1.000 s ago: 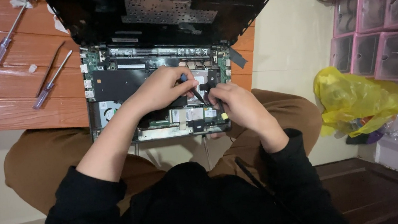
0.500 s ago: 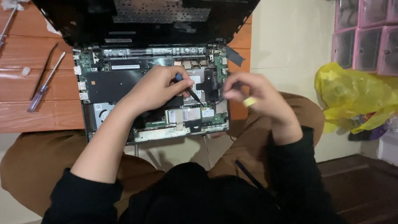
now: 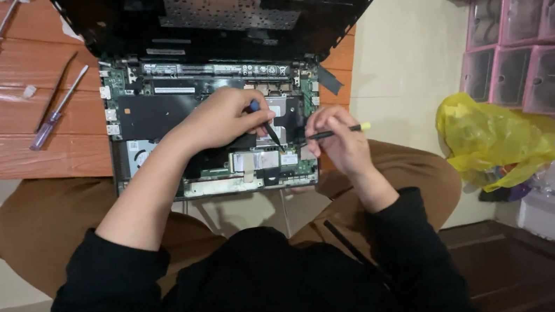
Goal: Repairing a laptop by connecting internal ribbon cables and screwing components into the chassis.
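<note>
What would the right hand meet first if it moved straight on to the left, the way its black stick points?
Probably the slim tool held in the left hand; the right hand aims its stick at it over the open laptop. Depth is unclear.

— Premises? 
— A home, used for repairs. Tiled floor, low wooden table, pink plastic drawers, yellow bag, scattered screwdrivers.
</note>
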